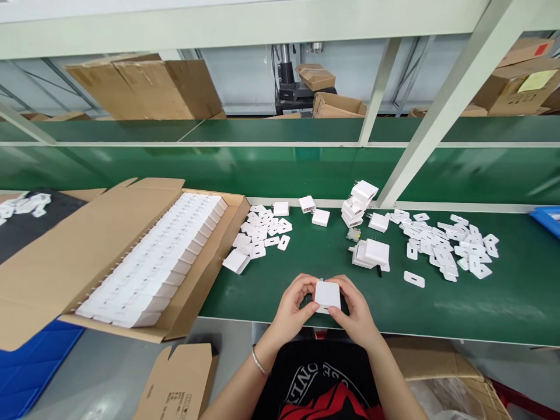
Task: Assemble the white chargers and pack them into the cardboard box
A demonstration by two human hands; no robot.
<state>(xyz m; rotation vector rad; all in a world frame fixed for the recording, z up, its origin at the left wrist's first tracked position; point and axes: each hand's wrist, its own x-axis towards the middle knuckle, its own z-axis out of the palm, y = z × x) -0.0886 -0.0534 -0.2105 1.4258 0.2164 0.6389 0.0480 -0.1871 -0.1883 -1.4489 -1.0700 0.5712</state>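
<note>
A small white charger block (327, 296) sits between both my hands, just above the near edge of the green table (306, 274). My left hand (294, 308) grips its left side with curled fingers. From the right, my right hand (356, 312) closes on it too. Beyond my hands lies a small pile of white charger blocks (371, 254), and another stack of blocks (356, 204) stands farther back. Flat white cover plates (450, 245) are scattered to the right, with more cover plates (262, 230) to the left.
An open cardboard box (144, 256) filled with rows of white chargers stands at the left. A blue bin (26, 367) is below it and a blue tray (549, 219) at the far right. A slanted frame post (420, 140) rises from the table; cardboard boxes (149, 87) sit behind.
</note>
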